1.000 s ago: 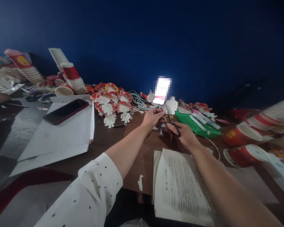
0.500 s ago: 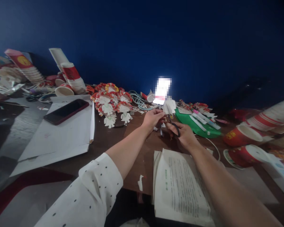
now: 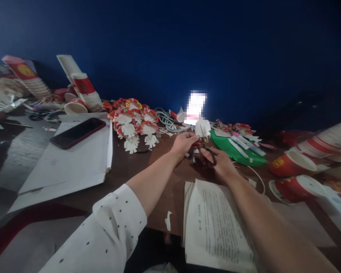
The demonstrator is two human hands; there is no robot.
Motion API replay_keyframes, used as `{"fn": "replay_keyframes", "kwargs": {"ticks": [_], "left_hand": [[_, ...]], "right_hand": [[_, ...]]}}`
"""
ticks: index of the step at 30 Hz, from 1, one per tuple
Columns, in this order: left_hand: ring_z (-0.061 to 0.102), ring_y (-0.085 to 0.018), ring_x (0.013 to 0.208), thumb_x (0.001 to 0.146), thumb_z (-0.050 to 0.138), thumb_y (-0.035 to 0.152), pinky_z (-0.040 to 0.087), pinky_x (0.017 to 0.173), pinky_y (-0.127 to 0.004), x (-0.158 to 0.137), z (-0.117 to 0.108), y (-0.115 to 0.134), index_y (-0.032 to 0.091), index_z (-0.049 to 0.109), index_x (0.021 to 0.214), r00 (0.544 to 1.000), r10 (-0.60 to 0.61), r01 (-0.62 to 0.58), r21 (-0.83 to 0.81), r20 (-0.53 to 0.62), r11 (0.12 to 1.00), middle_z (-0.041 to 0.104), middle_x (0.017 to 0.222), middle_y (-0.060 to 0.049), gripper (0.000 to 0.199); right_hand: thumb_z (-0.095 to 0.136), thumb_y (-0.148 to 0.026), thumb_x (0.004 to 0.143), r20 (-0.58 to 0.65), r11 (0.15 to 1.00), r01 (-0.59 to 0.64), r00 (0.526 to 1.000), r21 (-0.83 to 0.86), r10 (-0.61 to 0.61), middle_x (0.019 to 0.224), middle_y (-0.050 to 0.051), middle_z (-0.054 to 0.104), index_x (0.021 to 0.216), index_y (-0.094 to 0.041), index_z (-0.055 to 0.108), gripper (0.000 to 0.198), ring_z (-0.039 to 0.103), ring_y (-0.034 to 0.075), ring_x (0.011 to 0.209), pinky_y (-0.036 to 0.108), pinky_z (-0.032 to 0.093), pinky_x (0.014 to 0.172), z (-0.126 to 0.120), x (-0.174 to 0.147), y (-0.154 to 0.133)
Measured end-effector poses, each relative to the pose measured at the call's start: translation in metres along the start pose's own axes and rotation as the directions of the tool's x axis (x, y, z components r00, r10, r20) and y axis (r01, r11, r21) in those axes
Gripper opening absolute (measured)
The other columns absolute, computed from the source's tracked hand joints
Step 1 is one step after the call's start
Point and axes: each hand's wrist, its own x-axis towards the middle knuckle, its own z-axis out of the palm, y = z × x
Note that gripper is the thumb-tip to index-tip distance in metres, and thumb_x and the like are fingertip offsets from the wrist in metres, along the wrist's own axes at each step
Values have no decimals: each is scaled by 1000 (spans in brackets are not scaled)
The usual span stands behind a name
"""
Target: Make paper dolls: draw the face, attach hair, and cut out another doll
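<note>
Between the fingertips of my left hand (image 3: 185, 143) a small white paper cutout (image 3: 202, 128) is pinched, standing up in front of a bright phone screen (image 3: 195, 108). My right hand (image 3: 220, 161) is wrapped round black-handled scissors (image 3: 211, 155), whose blades reach up to the paper's lower edge. How far apart the blades are is too small to tell. Left of my hands lies a pile of white paper figures (image 3: 130, 131) with red, patterned rims. An open book (image 3: 216, 223) with printed pages rests below my right forearm.
On the left, a dark phone (image 3: 78, 132) lies on white paper sheets (image 3: 65, 167). Stacked paper cups (image 3: 86, 91) stand behind it. Markers (image 3: 241, 144) lie on a green sheet (image 3: 224, 148) at right, near red cups (image 3: 292, 163) and a white power strip (image 3: 337, 212). A paper scrap (image 3: 168, 221) sits near the table edge.
My hands stay almost in place, the paper cutout and scissors still held together. The paper has shifted or turned very slightly. The view has moved a little.
</note>
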Motion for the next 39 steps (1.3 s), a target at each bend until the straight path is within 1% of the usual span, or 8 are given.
{"fn": "replay_keyframes", "kwargs": {"ticks": [4,8,13,17,22,29,33,39], "left_hand": [[56,-6,48,83,67,17,44,52,-17,-1,0,1,12,61,70,1000,-2,2,24,-5,1000,63,58,0,16],[56,-5,48,83,67,17,42,49,-16,-1,0,0,12,61,69,1000,16,-16,34,-11,999,65,61,0,16],[52,-5,42,84,63,14,39,46,-17,-2,1,2,12,61,67,999,41,-41,67,-3,997,61,55,2,18],[50,-5,39,86,63,17,37,45,-17,-4,1,4,12,61,68,999,45,-44,105,-1,994,59,51,3,19],[50,-5,41,84,65,19,38,47,-18,-5,2,4,13,62,67,999,45,-42,132,-18,990,59,50,3,19],[51,-6,42,85,64,19,39,49,-19,-6,3,5,14,63,67,999,43,-41,150,-11,988,59,50,3,19],[48,-5,40,83,67,21,35,46,-18,-5,2,4,14,63,67,999,49,-48,156,-6,987,57,51,4,18],[41,-3,38,83,66,20,31,43,-18,-6,2,5,13,64,66,998,66,-68,170,16,983,55,50,4,18]], "right_hand": [[66,-65,76,16,1000,-11,1000,-7,12,59,0,58,71,-17,65,48,46,11,51,25,32,47,-1,1,2],[66,-65,76,59,999,-24,998,27,22,63,1,61,72,-18,65,47,49,13,53,25,31,46,-5,5,10],[65,-66,76,51,999,-13,999,51,11,65,2,62,75,-18,66,48,49,13,54,26,32,47,-6,7,16],[66,-64,78,77,993,-31,997,115,22,69,3,64,81,-18,69,46,53,14,58,25,33,47,-5,5,15],[67,-65,76,74,986,-65,996,154,54,76,5,67,82,-18,68,47,57,15,61,25,37,49,-4,5,14],[67,-60,79,75,987,-38,997,155,27,72,4,65,80,-17,68,43,54,13,57,24,35,47,-4,6,16],[67,-61,79,76,992,-22,997,128,12,68,2,63,79,-17,68,43,50,12,52,25,36,46,-5,5,14],[66,-63,79,65,999,13,998,44,-16,58,0,57,66,-18,62,47,47,12,51,25,35,46,-8,4,9]]}}
